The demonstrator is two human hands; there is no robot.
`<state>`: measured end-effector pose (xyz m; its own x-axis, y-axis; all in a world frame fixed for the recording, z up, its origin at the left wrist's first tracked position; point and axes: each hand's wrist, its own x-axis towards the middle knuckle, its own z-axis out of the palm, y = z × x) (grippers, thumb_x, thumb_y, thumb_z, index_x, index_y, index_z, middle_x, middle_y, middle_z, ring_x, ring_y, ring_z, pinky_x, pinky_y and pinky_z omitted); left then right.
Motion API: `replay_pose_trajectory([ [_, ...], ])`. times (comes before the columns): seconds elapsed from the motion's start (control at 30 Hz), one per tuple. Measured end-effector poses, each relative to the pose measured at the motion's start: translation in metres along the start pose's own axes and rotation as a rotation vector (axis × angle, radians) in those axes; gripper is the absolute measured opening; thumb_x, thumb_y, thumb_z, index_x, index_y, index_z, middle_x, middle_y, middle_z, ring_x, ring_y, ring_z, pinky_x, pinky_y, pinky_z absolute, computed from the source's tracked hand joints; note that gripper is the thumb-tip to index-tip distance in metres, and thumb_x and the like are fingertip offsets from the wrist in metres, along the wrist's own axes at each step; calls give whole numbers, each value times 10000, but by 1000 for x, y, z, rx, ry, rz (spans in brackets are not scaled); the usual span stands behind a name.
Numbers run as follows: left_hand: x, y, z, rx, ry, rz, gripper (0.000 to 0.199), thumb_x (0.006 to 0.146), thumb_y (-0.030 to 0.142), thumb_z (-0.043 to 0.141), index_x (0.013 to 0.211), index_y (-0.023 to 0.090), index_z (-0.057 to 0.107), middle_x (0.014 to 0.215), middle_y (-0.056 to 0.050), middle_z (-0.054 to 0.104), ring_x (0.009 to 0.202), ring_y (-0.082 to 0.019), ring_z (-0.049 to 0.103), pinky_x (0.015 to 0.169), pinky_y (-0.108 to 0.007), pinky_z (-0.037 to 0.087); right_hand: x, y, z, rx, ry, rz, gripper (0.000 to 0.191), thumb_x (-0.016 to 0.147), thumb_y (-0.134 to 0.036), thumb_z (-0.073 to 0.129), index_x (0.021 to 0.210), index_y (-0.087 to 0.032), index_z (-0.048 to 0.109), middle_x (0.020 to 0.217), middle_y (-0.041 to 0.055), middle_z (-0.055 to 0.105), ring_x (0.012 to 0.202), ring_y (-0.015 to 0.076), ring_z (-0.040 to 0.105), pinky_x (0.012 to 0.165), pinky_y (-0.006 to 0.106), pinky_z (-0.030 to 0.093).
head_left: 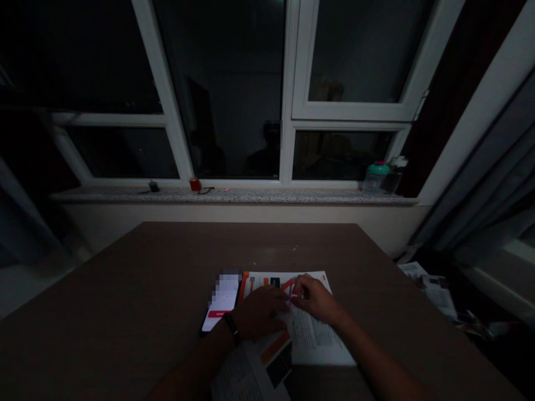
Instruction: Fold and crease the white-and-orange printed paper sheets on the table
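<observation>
A printed magazine (321, 340) with orange and white pages lies on the brown table. Over its left side my left hand (259, 312) rests palm down, thumb and fingers apart, with a dark band on the wrist. My right hand (315, 298) is closed in a pinch near the upper middle of the magazine, at a red and white bit of page. The fingertips partly hide what they pinch. Below my left hand, a loose-looking page (246, 370) with a dark picture reaches toward me. Left of the magazine lies a phone (223, 298) with its screen lit.
The table (125, 289) ends at a window wall. On the granite sill (251, 195) stand a small red object (194, 184), a small dark item (154, 186), a green-lidded bottle (376, 177) and a clear bottle (394, 175). Papers (434, 289) lie beyond the table's right edge.
</observation>
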<state>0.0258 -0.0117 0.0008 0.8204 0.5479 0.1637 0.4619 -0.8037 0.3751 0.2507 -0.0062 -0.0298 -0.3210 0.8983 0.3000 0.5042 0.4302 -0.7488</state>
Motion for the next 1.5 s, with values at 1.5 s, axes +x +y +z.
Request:
replay_pose_trajectory([
  [1.5,-3,-3,5,8,-54,-23,604,801,484,713,1321,249,512,1472,-95,418,1327,-331,383,1083,-488,298,6,16,-2,-121,205,127,54,745,-211,622,736,-192,572,721,10,605,702,175,560,646,258,399],
])
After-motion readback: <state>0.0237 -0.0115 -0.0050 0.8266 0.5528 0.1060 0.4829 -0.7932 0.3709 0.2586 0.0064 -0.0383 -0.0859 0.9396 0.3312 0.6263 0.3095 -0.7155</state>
